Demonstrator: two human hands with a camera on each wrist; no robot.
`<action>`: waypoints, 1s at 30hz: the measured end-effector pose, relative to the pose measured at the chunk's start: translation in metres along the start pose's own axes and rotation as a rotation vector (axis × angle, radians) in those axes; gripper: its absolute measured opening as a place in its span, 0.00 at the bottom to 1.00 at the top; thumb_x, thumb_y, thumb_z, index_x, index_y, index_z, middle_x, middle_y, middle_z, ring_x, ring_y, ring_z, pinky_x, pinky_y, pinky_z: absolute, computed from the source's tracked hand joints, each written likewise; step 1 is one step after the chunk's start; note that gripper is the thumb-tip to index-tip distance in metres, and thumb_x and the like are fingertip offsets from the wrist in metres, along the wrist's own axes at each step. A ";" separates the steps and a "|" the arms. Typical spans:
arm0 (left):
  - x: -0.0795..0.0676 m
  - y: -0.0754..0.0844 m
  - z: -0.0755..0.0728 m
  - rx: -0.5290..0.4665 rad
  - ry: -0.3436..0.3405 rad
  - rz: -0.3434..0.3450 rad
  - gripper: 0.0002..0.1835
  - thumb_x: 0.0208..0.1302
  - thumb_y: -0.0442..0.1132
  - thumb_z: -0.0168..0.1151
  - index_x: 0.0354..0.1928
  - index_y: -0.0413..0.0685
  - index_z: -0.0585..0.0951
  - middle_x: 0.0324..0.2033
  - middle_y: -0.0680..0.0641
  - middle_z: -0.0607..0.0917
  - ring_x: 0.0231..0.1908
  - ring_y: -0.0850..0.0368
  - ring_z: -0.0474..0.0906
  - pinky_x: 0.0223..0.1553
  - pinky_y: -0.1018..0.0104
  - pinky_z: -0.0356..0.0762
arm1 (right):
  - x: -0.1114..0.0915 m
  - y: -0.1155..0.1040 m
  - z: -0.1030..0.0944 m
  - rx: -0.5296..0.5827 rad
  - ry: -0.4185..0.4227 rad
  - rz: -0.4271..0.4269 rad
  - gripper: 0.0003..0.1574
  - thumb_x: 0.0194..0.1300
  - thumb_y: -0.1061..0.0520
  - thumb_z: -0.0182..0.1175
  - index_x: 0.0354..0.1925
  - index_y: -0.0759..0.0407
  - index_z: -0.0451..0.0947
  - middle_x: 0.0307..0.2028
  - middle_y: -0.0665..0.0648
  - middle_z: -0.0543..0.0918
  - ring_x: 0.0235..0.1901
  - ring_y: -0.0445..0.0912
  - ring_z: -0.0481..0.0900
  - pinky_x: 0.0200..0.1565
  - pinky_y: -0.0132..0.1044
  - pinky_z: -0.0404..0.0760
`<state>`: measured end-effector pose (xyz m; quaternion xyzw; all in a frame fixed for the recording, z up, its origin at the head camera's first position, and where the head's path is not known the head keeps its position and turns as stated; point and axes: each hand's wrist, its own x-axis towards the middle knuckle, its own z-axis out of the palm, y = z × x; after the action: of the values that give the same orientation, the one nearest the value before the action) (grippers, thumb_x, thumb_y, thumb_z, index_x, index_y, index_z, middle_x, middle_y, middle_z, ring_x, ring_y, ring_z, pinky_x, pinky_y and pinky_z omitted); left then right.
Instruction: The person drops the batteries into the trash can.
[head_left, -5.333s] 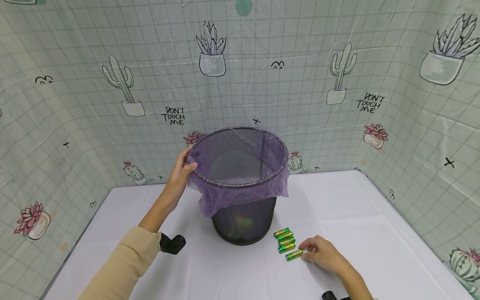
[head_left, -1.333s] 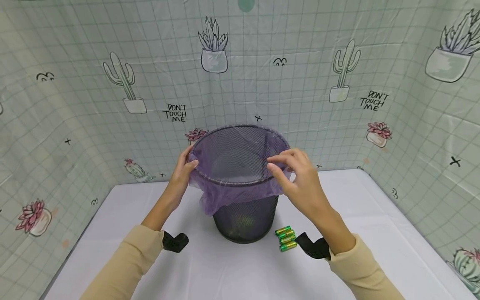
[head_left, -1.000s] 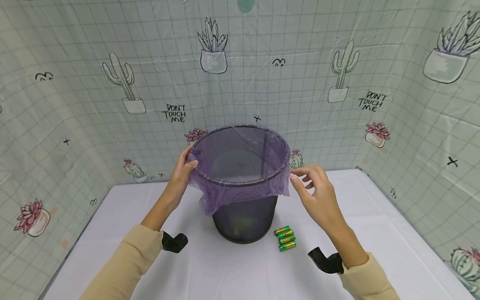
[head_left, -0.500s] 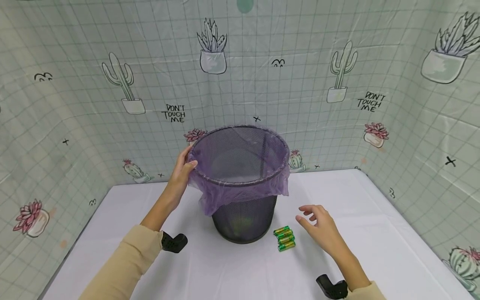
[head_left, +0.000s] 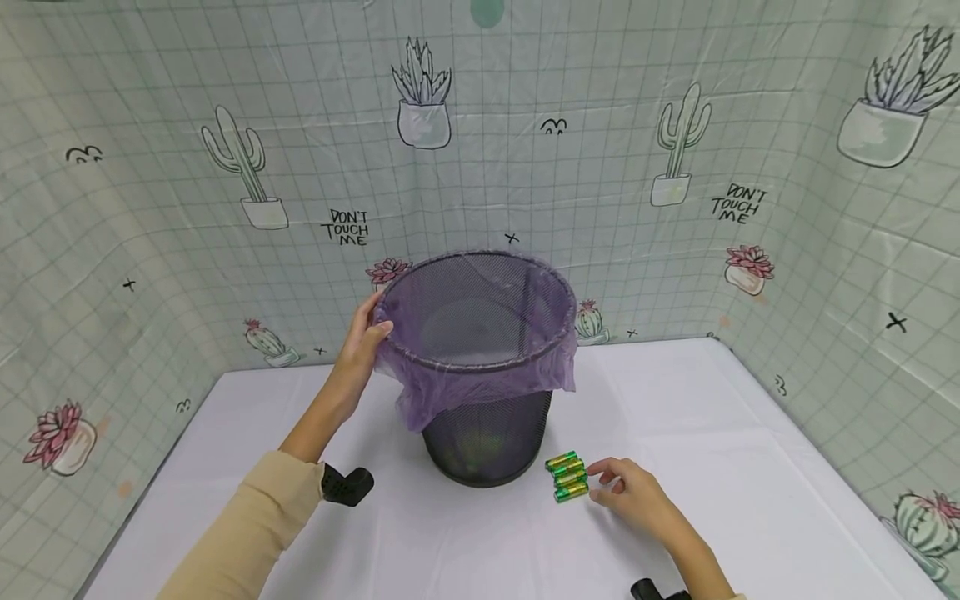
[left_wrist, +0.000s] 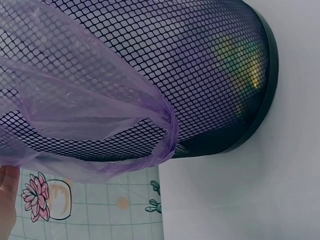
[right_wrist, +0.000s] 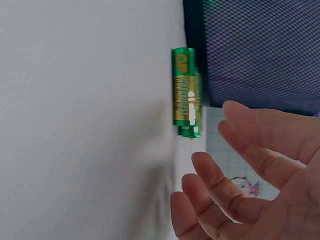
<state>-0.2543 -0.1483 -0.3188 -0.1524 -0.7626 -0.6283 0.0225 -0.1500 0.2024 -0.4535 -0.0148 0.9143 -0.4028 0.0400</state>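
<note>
A black mesh wastebasket [head_left: 487, 442] stands upright on the white table, lined with a purple bin bag [head_left: 442, 398] folded over its rim. My left hand [head_left: 354, 358] grips the rim and bag at the left side, thumb inside the edge. Several green and gold AA batteries [head_left: 568, 477] lie in a row to the right of the basket's foot. Beside their right ends is my right hand [head_left: 633, 498]. In the right wrist view its thumb and fingers are spread apart, holding nothing, a little short of the nearest battery [right_wrist: 185, 90]. Blurred green-yellow shapes [left_wrist: 245, 65] show through the mesh near the basket's bottom.
Behind and beside the white-covered table [head_left: 697, 417] hangs a grid-patterned cloth [head_left: 615, 233] printed with cacti. A black wrist mount [head_left: 347, 486] sticks out from the left sleeve; another [head_left: 651, 590] is at the right wrist.
My right hand pinched one battery, rose over the basket's opening, then came back down beside the row empty. That battery is gone from the table. The left hand stayed on the rim.
</note>
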 end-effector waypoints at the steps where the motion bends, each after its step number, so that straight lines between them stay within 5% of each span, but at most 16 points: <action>1: 0.000 0.000 0.000 -0.001 0.000 -0.001 0.35 0.65 0.46 0.39 0.73 0.51 0.44 0.73 0.46 0.39 0.73 0.52 0.32 0.71 0.52 0.34 | 0.000 0.002 0.002 0.005 -0.006 0.014 0.18 0.53 0.59 0.65 0.45 0.59 0.78 0.36 0.54 0.78 0.31 0.43 0.69 0.30 0.33 0.68; 7: 0.000 -0.001 0.000 0.002 -0.001 -0.006 0.35 0.65 0.46 0.39 0.73 0.52 0.44 0.73 0.46 0.39 0.73 0.52 0.32 0.71 0.52 0.35 | -0.001 0.008 0.009 0.009 0.004 0.062 0.19 0.52 0.61 0.66 0.45 0.59 0.79 0.34 0.53 0.77 0.32 0.43 0.69 0.32 0.34 0.69; 20: -0.001 0.002 0.000 -0.012 0.005 -0.012 0.35 0.65 0.45 0.38 0.73 0.50 0.43 0.73 0.46 0.38 0.73 0.52 0.32 0.71 0.53 0.34 | 0.002 0.007 0.013 -0.048 -0.013 0.028 0.20 0.52 0.58 0.66 0.46 0.55 0.80 0.32 0.55 0.71 0.30 0.45 0.67 0.29 0.35 0.67; 30: 0.000 0.001 0.000 -0.011 0.001 -0.010 0.35 0.65 0.45 0.39 0.73 0.50 0.43 0.73 0.46 0.38 0.73 0.52 0.31 0.71 0.52 0.34 | 0.003 0.008 0.016 -0.078 0.015 0.009 0.10 0.52 0.60 0.66 0.36 0.52 0.82 0.29 0.54 0.71 0.29 0.44 0.67 0.29 0.35 0.66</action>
<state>-0.2536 -0.1477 -0.3179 -0.1485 -0.7600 -0.6324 0.0187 -0.1521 0.1955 -0.4703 -0.0090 0.9296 -0.3669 0.0346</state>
